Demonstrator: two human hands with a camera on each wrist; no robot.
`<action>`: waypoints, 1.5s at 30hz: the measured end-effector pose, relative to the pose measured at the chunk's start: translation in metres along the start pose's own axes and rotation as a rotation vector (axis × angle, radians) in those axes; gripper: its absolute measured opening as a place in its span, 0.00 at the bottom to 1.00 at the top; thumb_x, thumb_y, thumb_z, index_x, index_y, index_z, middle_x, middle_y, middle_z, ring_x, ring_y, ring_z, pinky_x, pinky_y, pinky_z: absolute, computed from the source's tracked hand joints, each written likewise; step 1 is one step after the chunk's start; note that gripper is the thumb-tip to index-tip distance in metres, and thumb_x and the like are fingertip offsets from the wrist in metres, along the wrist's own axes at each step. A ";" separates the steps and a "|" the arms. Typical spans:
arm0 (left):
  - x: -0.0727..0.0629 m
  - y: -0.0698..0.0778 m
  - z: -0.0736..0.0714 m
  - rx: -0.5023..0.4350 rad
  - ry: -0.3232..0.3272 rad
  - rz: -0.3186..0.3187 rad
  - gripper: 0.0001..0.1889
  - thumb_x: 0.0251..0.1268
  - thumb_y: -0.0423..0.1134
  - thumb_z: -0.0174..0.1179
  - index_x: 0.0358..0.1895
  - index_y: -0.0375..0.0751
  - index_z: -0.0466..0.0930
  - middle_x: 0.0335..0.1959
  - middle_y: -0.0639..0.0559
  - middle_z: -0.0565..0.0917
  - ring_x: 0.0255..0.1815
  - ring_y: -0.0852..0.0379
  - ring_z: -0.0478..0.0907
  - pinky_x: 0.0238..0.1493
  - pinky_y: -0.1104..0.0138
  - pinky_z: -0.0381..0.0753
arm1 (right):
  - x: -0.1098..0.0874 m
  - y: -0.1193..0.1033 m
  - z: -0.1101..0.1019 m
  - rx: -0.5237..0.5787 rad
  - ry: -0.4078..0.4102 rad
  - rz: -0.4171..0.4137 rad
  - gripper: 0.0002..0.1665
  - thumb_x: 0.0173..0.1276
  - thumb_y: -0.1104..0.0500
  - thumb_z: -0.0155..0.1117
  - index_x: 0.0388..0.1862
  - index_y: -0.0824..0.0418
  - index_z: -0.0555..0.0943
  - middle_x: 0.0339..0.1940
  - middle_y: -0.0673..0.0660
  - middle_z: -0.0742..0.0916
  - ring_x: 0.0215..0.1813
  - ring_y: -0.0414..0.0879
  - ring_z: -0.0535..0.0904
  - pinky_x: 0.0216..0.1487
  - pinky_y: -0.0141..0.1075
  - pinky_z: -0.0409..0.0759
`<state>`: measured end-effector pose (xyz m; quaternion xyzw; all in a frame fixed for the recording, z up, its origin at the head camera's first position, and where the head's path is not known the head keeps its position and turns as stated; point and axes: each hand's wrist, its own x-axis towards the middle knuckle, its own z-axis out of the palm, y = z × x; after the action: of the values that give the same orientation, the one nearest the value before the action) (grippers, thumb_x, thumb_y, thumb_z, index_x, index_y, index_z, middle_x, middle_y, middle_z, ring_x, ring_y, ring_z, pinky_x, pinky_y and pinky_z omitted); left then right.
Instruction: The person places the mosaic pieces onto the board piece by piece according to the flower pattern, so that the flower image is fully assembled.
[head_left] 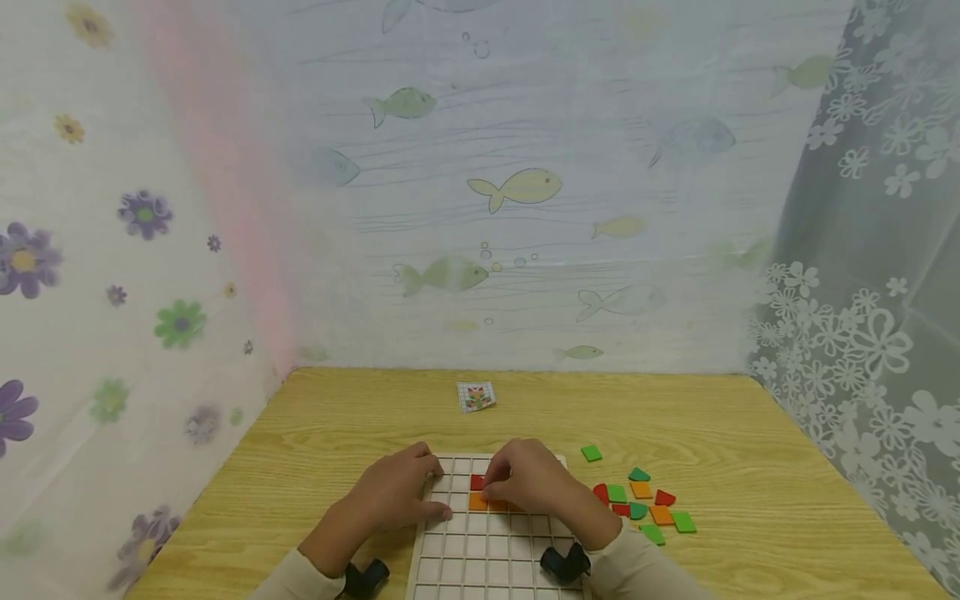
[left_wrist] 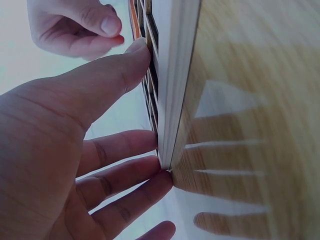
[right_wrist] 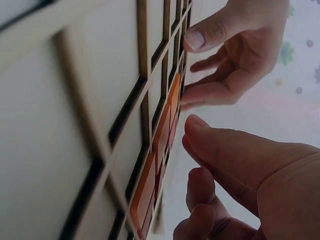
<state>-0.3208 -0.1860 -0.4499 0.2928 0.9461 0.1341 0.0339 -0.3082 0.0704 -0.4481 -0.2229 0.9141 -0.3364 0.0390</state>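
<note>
A pale board (head_left: pixel 476 547) with a square grid lies in front of me. My left hand (head_left: pixel 393 490) rests at its left edge, the thumb on the grid and the other fingers fairly straight along the side. Over the upper middle of the board, my right hand (head_left: pixel 528 479) brings thumb and index finger together; a small red-orange piece (left_wrist: pixel 120 40) shows at their tips, mostly hidden. Beneath it, a red tile (head_left: pixel 477 482) and an orange tile (head_left: pixel 477 502) sit in the grid. The right wrist view shows a row of orange tiles (right_wrist: pixel 145 187) with red ones behind.
Loose green, orange and red pieces (head_left: pixel 662 515) lie scattered right of the board, some with curved edges. A lone green square (head_left: pixel 592 452) lies farther back. Beyond the board is a small pattern card (head_left: pixel 476 397). Printed curtains stand round the wooden table (head_left: pixel 360 408).
</note>
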 end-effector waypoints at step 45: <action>-0.001 0.000 -0.001 0.016 -0.010 0.007 0.28 0.55 0.67 0.73 0.50 0.52 0.87 0.48 0.60 0.78 0.42 0.61 0.78 0.40 0.59 0.82 | -0.100 0.106 -0.109 0.029 0.149 0.293 0.10 0.67 0.56 0.76 0.43 0.59 0.90 0.35 0.51 0.87 0.35 0.45 0.82 0.33 0.39 0.83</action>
<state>-0.3202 -0.1867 -0.4487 0.2969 0.9460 0.1253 0.0357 -0.2827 0.2503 -0.4389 -0.0613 0.9322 -0.3560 0.0232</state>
